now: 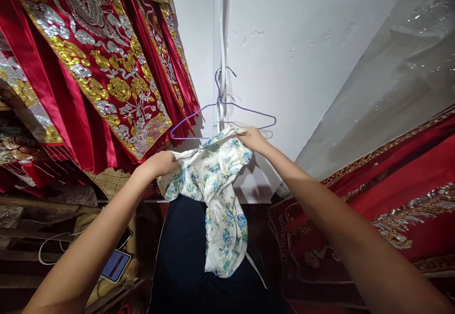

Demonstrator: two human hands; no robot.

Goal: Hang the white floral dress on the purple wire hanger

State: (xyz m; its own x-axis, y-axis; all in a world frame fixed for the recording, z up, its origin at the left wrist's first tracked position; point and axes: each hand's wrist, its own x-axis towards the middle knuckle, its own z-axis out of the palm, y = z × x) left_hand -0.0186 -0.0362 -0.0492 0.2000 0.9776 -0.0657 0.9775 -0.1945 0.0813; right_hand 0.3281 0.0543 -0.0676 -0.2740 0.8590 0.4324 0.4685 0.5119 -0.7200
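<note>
My left hand (161, 163) has its fingers closed around the left shoulder edge of a floral blouse (222, 200). On the opposite side, my right hand (253, 139) pinches the top edge of the same blouse near its other shoulder. The cloth is white with blue and green flowers, and it droops in folds between and below both hands. Right behind it hangs a purple wire hanger (249, 110), its lower bar partly hidden by the blouse and my right hand. Dark cloth (185, 243) lies below the blouse; whether it is joined to it I cannot tell.
The hanger hooks onto a white strap (222, 24) against a white wall (302, 58). Red panels with gold and silver embroidery (121, 86) hang at left. A phone (115, 265) and white cable (44, 247) lie lower left. Red beaded fabric (419, 181) stands at right.
</note>
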